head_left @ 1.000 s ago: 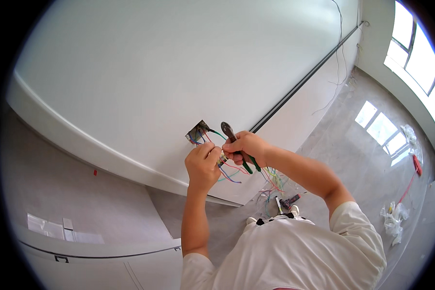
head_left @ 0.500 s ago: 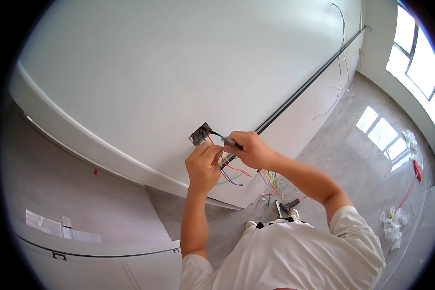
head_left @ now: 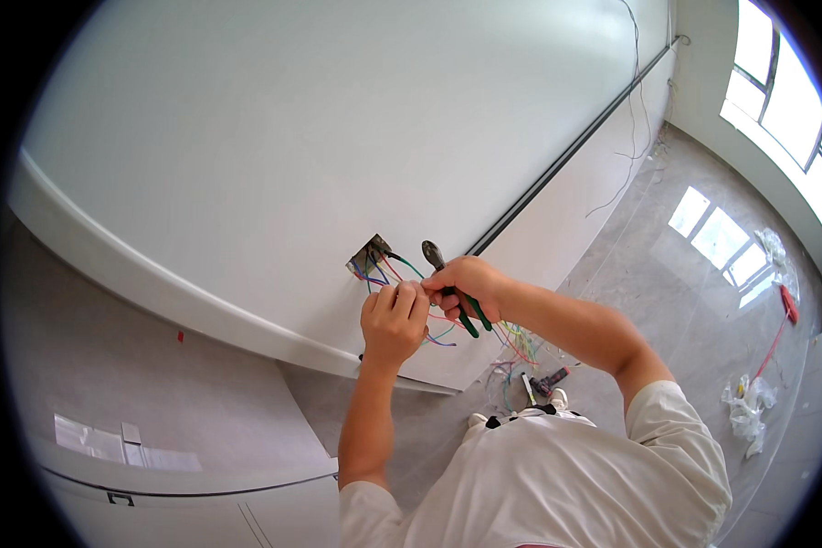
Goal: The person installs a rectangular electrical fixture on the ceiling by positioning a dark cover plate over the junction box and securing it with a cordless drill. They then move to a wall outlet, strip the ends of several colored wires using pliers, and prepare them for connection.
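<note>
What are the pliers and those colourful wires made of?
The pliers look like dull grey metal at the head, with green handles that seem plastic or rubber coated. The wires coming from the wall box look plastic covered, in smooth green, red and blue; what is inside them cannot be seen.

Bright windows (head_left: 776, 87) upper rt; crumpled plastic (head_left: 747, 409) on grey tile floor (head_left: 676, 274); white wall (head_left: 247, 137).
</note>
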`<state>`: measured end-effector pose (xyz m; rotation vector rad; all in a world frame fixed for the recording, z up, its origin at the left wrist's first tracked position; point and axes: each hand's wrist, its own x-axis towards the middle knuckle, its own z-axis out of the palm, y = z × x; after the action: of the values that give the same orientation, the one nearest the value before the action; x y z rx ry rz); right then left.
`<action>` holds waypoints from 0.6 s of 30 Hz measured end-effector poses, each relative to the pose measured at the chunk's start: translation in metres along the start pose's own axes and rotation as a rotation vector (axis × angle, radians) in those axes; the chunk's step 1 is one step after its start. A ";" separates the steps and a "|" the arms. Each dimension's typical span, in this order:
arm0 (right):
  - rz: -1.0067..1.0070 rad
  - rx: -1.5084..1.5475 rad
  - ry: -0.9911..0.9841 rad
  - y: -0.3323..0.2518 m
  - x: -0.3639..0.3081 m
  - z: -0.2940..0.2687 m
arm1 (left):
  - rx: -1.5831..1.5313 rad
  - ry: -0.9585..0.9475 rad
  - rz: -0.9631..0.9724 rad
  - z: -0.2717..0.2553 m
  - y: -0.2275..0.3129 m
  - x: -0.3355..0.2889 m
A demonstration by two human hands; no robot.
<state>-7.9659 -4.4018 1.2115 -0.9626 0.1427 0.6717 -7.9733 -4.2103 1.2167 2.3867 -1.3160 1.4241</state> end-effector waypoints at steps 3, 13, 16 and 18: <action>-0.265 -0.294 0.147 0.007 -0.015 0.018 | -0.052 0.021 -0.076 0.001 -0.003 -0.006; 0.170 0.154 0.234 0.156 -0.136 -0.035 | -0.707 0.194 -0.573 -0.012 0.004 0.004; -0.057 -0.348 0.172 0.138 -0.129 -0.031 | -0.751 0.123 -0.568 -0.019 0.000 0.010; -0.428 -0.764 0.171 0.113 -0.106 -0.028 | -0.715 0.083 -0.566 -0.022 -0.003 0.012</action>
<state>-8.1114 -4.4296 1.1570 -1.7234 -0.1860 0.2307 -7.9842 -4.2062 1.2392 1.9434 -0.8199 0.7189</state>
